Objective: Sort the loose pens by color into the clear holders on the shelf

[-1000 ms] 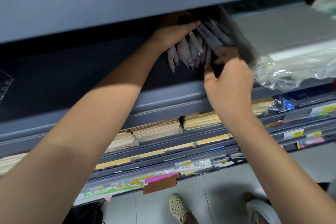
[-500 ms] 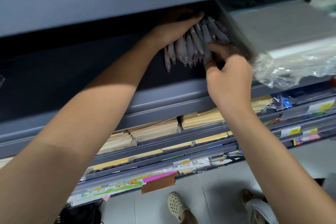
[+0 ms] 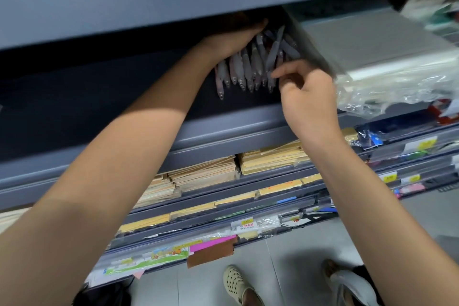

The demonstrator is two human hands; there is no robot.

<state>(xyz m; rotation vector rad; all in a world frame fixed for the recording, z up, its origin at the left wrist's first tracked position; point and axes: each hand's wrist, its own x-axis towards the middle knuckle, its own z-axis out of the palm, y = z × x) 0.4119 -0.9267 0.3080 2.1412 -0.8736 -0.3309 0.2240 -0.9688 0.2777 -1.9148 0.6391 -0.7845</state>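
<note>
- Left hand (image 3: 233, 40) lies over the upper ends of the pens (image 3: 246, 67) deep in the shelf (image 3: 223, 129). Its fingers are stretched across the bundle, but whether the thumb wraps underneath cannot be told.
- Right hand (image 3: 308, 97), nearer the person, has curled fingers, and its thumb and forefinger seem to pinch the tip of the rightmost pen.
- Pens fan out below the left palm with their tips pointing toward the person. All of them look grayish or pinkish.
- Clear holder (image 3: 310, 45) stands just right of both hands, blurred.
- Step in hand is probably drawing one pen from the bundle. Next it needs a colour check and then the matching holder.
- Plastic-wrapped packs (image 3: 397, 82) sit to the right of the right hand, envelope stacks (image 3: 206, 174) sit under both forearms, and a tiled floor (image 3: 285, 268) lies below.
</note>
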